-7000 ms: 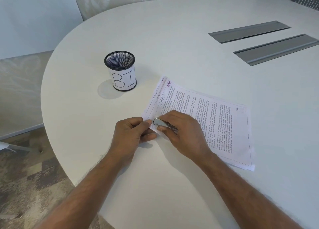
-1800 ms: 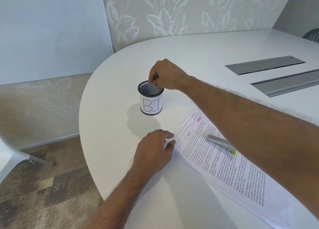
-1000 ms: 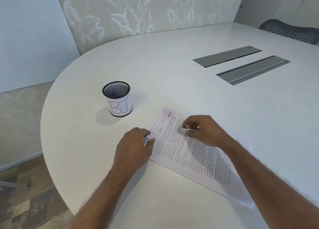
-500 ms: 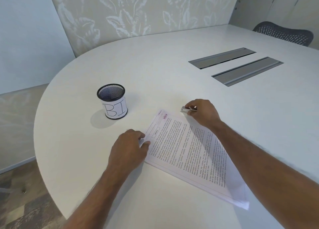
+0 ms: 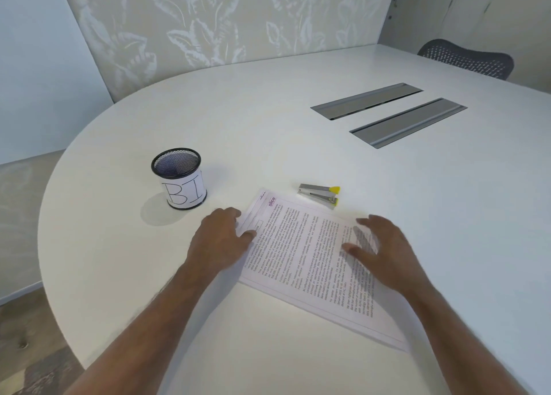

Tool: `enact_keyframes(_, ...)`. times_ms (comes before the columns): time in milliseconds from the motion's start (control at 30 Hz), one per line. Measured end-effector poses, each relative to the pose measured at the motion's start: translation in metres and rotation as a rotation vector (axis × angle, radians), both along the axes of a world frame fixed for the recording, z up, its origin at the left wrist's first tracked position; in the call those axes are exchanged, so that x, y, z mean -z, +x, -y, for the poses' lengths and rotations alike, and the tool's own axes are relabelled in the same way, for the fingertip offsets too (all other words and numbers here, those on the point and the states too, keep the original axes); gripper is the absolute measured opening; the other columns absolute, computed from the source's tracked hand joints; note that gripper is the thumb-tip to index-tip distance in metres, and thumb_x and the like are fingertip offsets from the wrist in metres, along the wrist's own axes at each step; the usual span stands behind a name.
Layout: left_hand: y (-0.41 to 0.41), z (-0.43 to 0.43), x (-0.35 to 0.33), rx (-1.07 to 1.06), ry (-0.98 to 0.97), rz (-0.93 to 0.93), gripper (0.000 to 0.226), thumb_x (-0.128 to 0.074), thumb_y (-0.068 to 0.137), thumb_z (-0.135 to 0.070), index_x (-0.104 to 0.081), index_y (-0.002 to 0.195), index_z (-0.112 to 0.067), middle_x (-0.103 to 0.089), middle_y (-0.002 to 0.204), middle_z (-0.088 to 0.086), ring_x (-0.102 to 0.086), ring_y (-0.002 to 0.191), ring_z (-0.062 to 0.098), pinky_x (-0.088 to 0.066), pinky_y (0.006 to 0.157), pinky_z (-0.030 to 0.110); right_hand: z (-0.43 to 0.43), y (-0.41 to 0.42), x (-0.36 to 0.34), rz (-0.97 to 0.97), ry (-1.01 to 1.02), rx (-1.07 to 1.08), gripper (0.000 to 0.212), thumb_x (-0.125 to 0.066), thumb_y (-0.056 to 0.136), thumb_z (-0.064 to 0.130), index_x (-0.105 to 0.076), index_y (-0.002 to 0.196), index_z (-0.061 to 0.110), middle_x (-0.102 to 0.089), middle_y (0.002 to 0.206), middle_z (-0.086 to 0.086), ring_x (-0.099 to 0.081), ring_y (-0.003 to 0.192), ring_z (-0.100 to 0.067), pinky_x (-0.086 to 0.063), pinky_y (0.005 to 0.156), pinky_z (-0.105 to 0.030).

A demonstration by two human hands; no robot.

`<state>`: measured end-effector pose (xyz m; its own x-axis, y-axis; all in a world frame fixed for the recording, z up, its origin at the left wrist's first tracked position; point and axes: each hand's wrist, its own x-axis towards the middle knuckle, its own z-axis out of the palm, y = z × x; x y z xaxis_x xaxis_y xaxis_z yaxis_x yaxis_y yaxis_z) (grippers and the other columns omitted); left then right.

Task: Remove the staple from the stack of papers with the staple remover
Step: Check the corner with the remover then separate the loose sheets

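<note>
Staple remover [image 5: 320, 195] lies free at twelve o'clock of the papers [image 5: 313, 260]; left hand [image 5: 222, 239] and right hand [image 5: 378, 251] rest with fingers spread, empty; the job looks finished.

A meeting room with a large white table and a leaf-patterned wall.

The rounded white table [image 5: 268, 120] has two grey metal cable hatches [image 5: 387, 114] set into its top. Behind it stands a beige wall panel [image 5: 223, 19] with pale leaf shapes. A grey mesh chair [image 5: 468, 62] sits at far right; patchy brown-grey carpet [image 5: 32, 335] shows at lower left.
</note>
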<state>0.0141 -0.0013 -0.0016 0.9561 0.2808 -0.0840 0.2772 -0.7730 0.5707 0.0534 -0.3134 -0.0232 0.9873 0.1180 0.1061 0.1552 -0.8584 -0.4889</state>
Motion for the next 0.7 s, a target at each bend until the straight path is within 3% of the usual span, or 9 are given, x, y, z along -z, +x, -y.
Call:
enact_keyframes(100, 0.008, 0.010, -0.002, -0.021, -0.050, -0.033, 0.069, -0.073, 0.086, -0.045, -0.048, 0.144, -0.016, -0.064, 0.133, 0.008, -0.060, 0.124, 0.027, -0.049, 0.103, 0.044, 0.002, -0.007, 0.009, -0.023, -0.006, 0.017, 0.066, -0.075, 0.078, 0.051, -0.059, 0.134, 0.020, -0.042, 0.153, -0.011, -0.034, 0.143, -0.025, -0.022, 0.118, -0.036)
enact_keyframes(233, 0.019, 0.013, -0.006, -0.079, -0.171, -0.093, 0.074, -0.073, 0.085, -0.047, -0.046, 0.146, -0.012, -0.064, 0.132, 0.008, -0.060, 0.123, 0.029, -0.047, 0.105, 0.040, 0.001, -0.010, 0.011, 0.026, -0.008, 0.022, 0.064, -0.074, 0.079, 0.052, -0.062, 0.132, 0.019, -0.044, 0.152, -0.013, -0.035, 0.142, -0.026, -0.024, 0.118, -0.038)
enact_keyframes(300, 0.025, 0.011, -0.010, -0.105, -0.223, -0.150, 0.064, -0.073, 0.086, -0.045, -0.055, 0.136, -0.009, -0.064, 0.127, 0.007, -0.060, 0.118, 0.028, -0.046, 0.097, 0.034, 0.000, -0.010, 0.011, 0.032, -0.003, 0.022, 0.064, -0.074, 0.078, 0.053, -0.062, 0.131, 0.019, -0.045, 0.152, -0.013, -0.036, 0.142, -0.027, -0.026, 0.119, -0.039)
enact_keyframes(400, 0.032, 0.008, -0.014, -0.083, -0.298, -0.184, 0.036, -0.075, 0.086, -0.040, -0.072, 0.096, -0.005, -0.074, 0.105, 0.008, -0.069, 0.098, 0.029, -0.047, 0.080, 0.034, 0.001, -0.009, 0.012, 0.046, -0.010, 0.017, 0.064, -0.073, 0.079, 0.054, -0.062, 0.131, 0.019, -0.045, 0.151, -0.013, -0.037, 0.142, -0.026, -0.026, 0.119, -0.040)
enact_keyframes(533, 0.034, 0.010, -0.016, -0.054, -0.378, -0.159, 0.026, -0.078, 0.084, -0.029, -0.076, 0.099, -0.008, -0.078, 0.099, 0.007, -0.073, 0.093, 0.024, -0.058, 0.087, 0.040, -0.001, -0.011, 0.010, 0.036, 0.017, 0.011, 0.063, -0.075, 0.079, 0.050, -0.061, 0.132, 0.017, -0.045, 0.151, -0.011, -0.036, 0.142, -0.025, -0.026, 0.119, -0.039)
enact_keyframes(600, 0.035, 0.009, -0.016, -0.062, -0.424, -0.137, 0.026, -0.080, 0.083, -0.019, -0.067, 0.104, -0.010, -0.074, 0.098, 0.003, -0.069, 0.087, 0.017, -0.055, 0.073, 0.034, -0.001, -0.011, 0.007, 0.066, 0.131, 0.032, 0.057, -0.078, 0.080, 0.041, -0.063, 0.129, 0.014, -0.053, 0.143, -0.009, -0.045, 0.135, -0.023, -0.032, 0.114, -0.030)
enact_keyframes(633, 0.035, 0.008, -0.016, -0.065, -0.469, -0.133, 0.033, -0.080, 0.083, -0.014, -0.062, 0.110, -0.011, -0.071, 0.099, 0.001, -0.068, 0.086, 0.015, -0.053, 0.069, 0.032, 0.001, -0.011, 0.005, 0.112, 0.242, 0.072, 0.051, -0.078, 0.081, 0.036, -0.065, 0.125, 0.014, -0.059, 0.136, -0.007, -0.051, 0.127, -0.018, -0.035, 0.108, -0.019)
enact_keyframes(700, 0.034, 0.005, -0.013, -0.041, -0.540, -0.131, 0.043, -0.077, 0.086, -0.008, -0.057, 0.123, -0.013, -0.071, 0.107, 0.004, -0.071, 0.091, 0.020, -0.056, 0.075, 0.035, 0.008, -0.013, 0.001, 0.205, 0.459, 0.196, 0.037, -0.076, 0.084, 0.029, -0.066, 0.118, 0.017, -0.064, 0.122, 0.001, -0.056, 0.111, -0.006, -0.034, 0.087, 0.003)
